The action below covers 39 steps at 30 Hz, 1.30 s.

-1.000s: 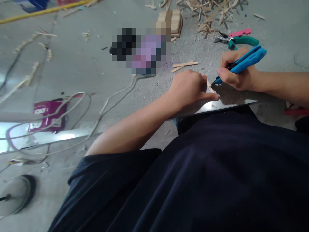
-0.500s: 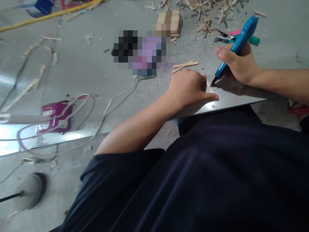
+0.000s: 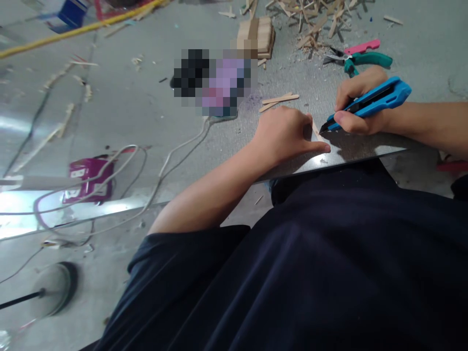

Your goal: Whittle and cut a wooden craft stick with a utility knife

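Observation:
A blue utility knife (image 3: 380, 100) is gripped in my right hand (image 3: 360, 105), its dark blade pointing down and left. The tip meets a thin wooden craft stick (image 3: 316, 130) near the table's front edge. My left hand (image 3: 283, 131) presses this stick against the table, fingers curled and thumb stretched along its near end; most of the stick is hidden under the hand. Two more craft sticks (image 3: 280, 101) lie crossed just beyond my left hand. Green-handled pliers (image 3: 369, 59) rest behind my right hand, beside a pink-handled tool (image 3: 363, 47).
A heap of loose craft sticks (image 3: 314, 22) lies at the back, near a stacked wooden block (image 3: 261, 36). A blurred-out purple object (image 3: 224, 85) sits left of centre. A white cable (image 3: 164, 165) loops past a magenta box (image 3: 89, 179). The metal table edge (image 3: 351, 161) runs before my lap.
My right hand has rolled over, so the knife now leans lower to the right. The blade tip stays at the stick, and my left hand holds its place.

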Available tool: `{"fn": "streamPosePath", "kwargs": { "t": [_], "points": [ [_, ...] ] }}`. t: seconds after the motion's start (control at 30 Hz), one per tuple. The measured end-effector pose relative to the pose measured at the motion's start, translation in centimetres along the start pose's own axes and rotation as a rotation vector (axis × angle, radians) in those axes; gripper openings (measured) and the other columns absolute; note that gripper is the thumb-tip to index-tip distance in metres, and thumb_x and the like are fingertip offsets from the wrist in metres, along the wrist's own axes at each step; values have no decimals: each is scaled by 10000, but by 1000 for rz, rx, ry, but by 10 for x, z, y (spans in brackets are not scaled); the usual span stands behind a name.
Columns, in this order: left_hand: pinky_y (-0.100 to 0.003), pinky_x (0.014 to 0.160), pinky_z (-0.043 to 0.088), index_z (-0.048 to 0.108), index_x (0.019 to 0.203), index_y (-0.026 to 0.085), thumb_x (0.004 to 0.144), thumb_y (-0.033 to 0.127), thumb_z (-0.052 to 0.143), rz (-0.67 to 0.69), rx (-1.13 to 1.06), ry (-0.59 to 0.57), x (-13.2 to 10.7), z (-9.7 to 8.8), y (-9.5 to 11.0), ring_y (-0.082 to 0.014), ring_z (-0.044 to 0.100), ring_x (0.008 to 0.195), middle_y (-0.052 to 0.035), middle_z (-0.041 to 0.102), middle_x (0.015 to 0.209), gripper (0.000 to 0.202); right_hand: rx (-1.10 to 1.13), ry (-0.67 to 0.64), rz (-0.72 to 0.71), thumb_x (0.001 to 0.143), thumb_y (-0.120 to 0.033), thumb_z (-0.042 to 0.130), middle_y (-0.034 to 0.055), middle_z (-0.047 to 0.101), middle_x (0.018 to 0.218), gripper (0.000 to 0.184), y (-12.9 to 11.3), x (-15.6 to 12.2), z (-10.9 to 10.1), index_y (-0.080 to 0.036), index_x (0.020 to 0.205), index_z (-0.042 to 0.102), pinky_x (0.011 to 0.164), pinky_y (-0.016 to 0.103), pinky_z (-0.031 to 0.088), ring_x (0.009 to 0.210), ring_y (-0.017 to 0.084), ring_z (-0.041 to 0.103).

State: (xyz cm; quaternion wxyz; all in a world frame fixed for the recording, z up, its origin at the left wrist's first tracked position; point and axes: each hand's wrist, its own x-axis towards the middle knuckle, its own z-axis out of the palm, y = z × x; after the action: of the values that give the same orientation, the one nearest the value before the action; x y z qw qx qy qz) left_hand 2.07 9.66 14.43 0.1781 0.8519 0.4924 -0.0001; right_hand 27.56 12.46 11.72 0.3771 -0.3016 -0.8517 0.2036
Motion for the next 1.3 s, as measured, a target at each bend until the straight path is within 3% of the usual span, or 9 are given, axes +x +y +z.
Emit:
{"fn": "streamPosePath", "kwargs": {
  "t": [0.3,0.53,0.7,0.8,1.03,1.3],
  "points": [
    [-441,828,390,728,841,292,849,772,873,31,-4,3,1,0,-1,-301,659,933,-72,705,832,501,-18,-18,58,838,-621,778,-18,677,615,387,-2,-1,2,-284,671,687,640,342,479,591,151,577],
    [-443,843,379,750,864,292,846,740,891,14,-20,-2,1,-1,1,-312,669,961,-72,697,829,469,-20,153,16,901,-663,726,10,670,668,435,-8,-1,3,-305,680,616,625,418,479,592,201,553],
    [-433,810,359,739,831,295,835,748,891,6,-20,10,1,-1,1,-306,663,939,-66,696,807,478,4,75,33,850,-693,749,16,678,636,442,-7,0,-2,-328,657,593,613,442,458,577,227,556],
    [-428,804,360,748,847,299,837,759,899,11,-4,7,1,-2,1,-302,660,926,-62,709,809,485,12,51,29,807,-674,733,21,684,603,418,-4,0,0,-313,638,609,611,411,433,571,205,559],
    [-418,786,289,767,891,275,857,778,898,-1,59,4,1,-3,4,-276,626,862,-57,691,811,522,63,107,10,862,-511,730,-6,608,579,343,-11,0,6,-274,647,605,554,360,328,532,151,487],
    [-405,766,339,791,902,263,900,730,902,75,32,74,3,5,-4,-245,618,795,-36,685,777,480,87,189,17,943,-906,768,-32,554,557,690,-3,4,8,-283,683,623,604,376,344,559,166,464]
  ]
}}
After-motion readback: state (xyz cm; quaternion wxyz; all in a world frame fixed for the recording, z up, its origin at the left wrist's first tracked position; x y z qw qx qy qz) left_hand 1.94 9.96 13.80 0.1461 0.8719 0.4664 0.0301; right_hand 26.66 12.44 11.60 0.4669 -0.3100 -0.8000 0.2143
